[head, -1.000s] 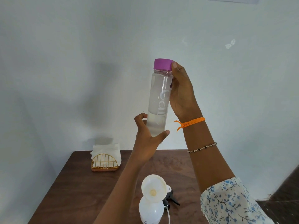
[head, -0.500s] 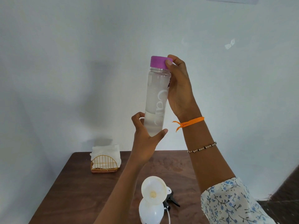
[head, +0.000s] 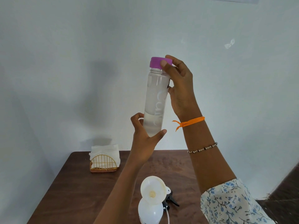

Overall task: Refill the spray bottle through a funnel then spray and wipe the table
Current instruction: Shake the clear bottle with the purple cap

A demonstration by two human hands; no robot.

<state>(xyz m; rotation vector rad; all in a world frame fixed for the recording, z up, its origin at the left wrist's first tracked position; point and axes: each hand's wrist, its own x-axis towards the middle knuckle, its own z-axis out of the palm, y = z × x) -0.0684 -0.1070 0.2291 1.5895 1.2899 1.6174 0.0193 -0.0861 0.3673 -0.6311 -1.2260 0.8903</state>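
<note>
A clear water bottle (head: 156,97) with some water in its lower part is held upright, high above the table. My left hand (head: 144,138) grips its bottom end. My right hand (head: 179,88) has thumb and fingers curled round the purple cap (head: 156,62). Low in the view stands the white spray bottle (head: 149,212) with a white funnel (head: 152,189) in its neck. The black spray head (head: 171,200) with its tube lies on the table just right of that bottle.
The brown wooden table (head: 77,191) stands against a pale wall. A gold wire holder with white napkins (head: 104,157) sits at its far left corner. A dark floor shows past the table's right side.
My right hand has slid up from the bottle's neck onto the purple cap, thumb now across its front. The bottle has shifted slightly left.
</note>
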